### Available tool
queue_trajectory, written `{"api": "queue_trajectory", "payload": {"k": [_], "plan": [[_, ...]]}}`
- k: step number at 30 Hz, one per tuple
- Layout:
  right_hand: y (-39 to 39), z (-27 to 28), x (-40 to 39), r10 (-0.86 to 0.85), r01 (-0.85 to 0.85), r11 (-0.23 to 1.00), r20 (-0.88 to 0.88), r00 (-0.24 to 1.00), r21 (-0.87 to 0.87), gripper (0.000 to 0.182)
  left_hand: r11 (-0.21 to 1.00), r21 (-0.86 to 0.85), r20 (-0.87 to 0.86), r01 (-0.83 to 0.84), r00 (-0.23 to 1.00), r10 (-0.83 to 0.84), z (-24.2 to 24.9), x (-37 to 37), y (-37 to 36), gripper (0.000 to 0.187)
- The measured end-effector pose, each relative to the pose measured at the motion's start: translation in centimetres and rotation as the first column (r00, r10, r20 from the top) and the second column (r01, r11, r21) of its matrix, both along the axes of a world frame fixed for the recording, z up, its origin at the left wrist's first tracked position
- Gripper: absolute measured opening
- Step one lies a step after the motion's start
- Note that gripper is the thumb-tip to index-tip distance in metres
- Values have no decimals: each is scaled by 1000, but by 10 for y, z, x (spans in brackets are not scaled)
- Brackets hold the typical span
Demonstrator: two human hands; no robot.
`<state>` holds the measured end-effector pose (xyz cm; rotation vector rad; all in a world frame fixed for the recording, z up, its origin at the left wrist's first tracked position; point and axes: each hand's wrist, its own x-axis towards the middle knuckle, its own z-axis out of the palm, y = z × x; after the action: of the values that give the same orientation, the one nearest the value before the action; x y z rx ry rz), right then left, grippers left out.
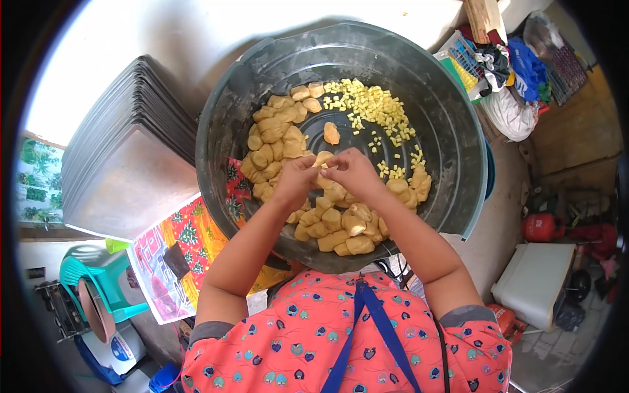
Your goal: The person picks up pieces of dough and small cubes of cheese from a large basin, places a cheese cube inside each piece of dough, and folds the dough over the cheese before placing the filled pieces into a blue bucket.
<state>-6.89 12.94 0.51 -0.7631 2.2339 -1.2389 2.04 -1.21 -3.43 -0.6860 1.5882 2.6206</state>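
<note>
Both hands meet over a large dark round tub (pixel 216 124), pinching one piece of tan dough (pixel 322 158) between them. My left hand (pixel 298 175) grips its left side with bent fingers. From the right, my right hand (pixel 350 171) presses the dough with thumb and fingers. A bit of pale yellow shows at the dough, partly hidden by the fingers. Many dough pieces (pixel 272 131) lie along the tub's left side, and more dough pieces (pixel 334 226) are heaped at the near side. Small yellow cubes (pixel 373 108) are scattered at the far right. One flattened dough piece (pixel 331 133) lies alone near the middle.
Stacked dark metal trays (pixel 124 164) lean left of the tub. A green plastic chair (pixel 98 281) stands lower left, near a colourful printed cloth (pixel 190 242). Bags and cloths (pixel 514 78) pile up at the upper right. A pale box (pixel 534 285) sits at the right.
</note>
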Motion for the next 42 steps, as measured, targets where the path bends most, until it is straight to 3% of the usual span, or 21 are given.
{"api": "queue_trajectory", "payload": {"k": [3, 6, 9, 12, 15, 18, 21, 24, 25, 27, 30, 33, 36, 39, 42], "plan": [[3, 3, -9, 54, -57, 996, 44, 998, 66, 37, 1000, 12, 4, 17, 1000, -17, 10, 3, 2, 28], [5, 5, -7, -8, 11, 996, -34, 999, 85, 43, 998, -62, 23, 21, 1000, -19, 20, 1, 7, 31], [5, 5, -6, -127, 123, 992, 116, 985, 40, 48, 997, -61, -9, 49, 999, -50, 30, 2, 8, 31], [11, 7, -15, 80, -51, 996, 545, 835, -67, 41, 996, 76, -30, 40, 999, -38, 23, 1, 4, 27], [10, 8, -6, 43, -20, 995, 231, 972, -100, 38, 999, 0, 95, 40, 995, -40, 32, -1, 4, 26], [10, 4, -1, 37, -16, 988, 130, 991, -155, 32, 998, 48, 13, 36, 999, -36, 25, 1, 2, 23], [12, 17, -4, 113, 127, 926, 584, 804, -355, 26, 993, -92, -33, 69, 997, -72, 20, 3, -3, 25], [15, 10, -6, 70, 112, 947, 531, 844, -303, 23, 966, -243, -58, 91, 992, -108, 28, 3, 0, 29], [16, 9, -6, 64, 114, 944, 509, 858, -310, 24, 998, -15, -105, 62, 992, -63, 31, 3, 0, 30], [16, 9, -6, 52, 116, 938, 465, 884, -325, 25, 901, 433, -160, 20, 986, 55, 36, 2, 2, 32], [17, 10, -3, 78, 119, 907, 440, 895, -404, 31, 981, 190, -22, 38, 999, -35, 39, 0, 5, 34], [18, 17, -1, 92, 153, 885, 489, 867, -439, 32, 992, 76, -46, 105, 994, -102, 40, 1, 4, 37], [19, 18, -1, 86, 279, 892, 738, 669, -356, 34, 984, -168, -156, 58, 984, -84, 38, 2, 9, 39], [25, 11, -5, 87, 101, 952, 568, 818, -290, 35, 972, -235, -347, 9, 933, -93, 34, 0, 18, 38], [30, 14, -12, 12, 161, 943, 512, 859, -292, 37, 1000, 7, -146, 24, 989, -22, 46, 2, 20, 36]]}}
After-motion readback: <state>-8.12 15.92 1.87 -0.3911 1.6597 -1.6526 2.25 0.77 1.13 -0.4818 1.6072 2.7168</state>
